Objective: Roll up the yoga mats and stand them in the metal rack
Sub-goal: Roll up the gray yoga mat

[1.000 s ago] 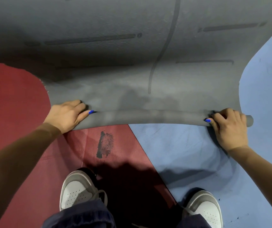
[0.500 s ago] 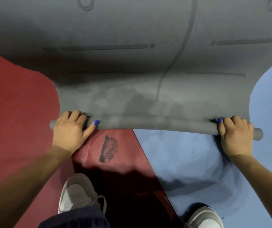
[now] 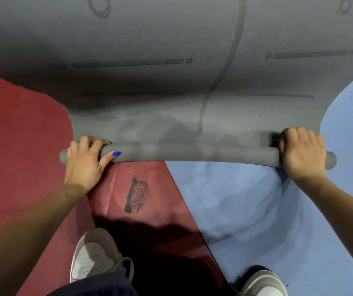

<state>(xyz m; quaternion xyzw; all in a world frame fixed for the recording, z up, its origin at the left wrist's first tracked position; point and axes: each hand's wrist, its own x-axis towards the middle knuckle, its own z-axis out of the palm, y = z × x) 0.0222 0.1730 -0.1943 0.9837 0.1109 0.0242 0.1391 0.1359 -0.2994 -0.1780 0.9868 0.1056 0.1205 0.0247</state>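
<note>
My arms are bare to the frame's edge — no sleeves, no watch. My left hand (image 3: 83, 165) has a bright blue thumbnail. I wear dark navy trousers (image 3: 98, 285) and grey-and-white sneakers (image 3: 94, 257) — perforated toes, grey laces.

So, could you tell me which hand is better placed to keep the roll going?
Neither alone: left hand and right hand each grip one end of the grey mat roll, so both should push.
</note>
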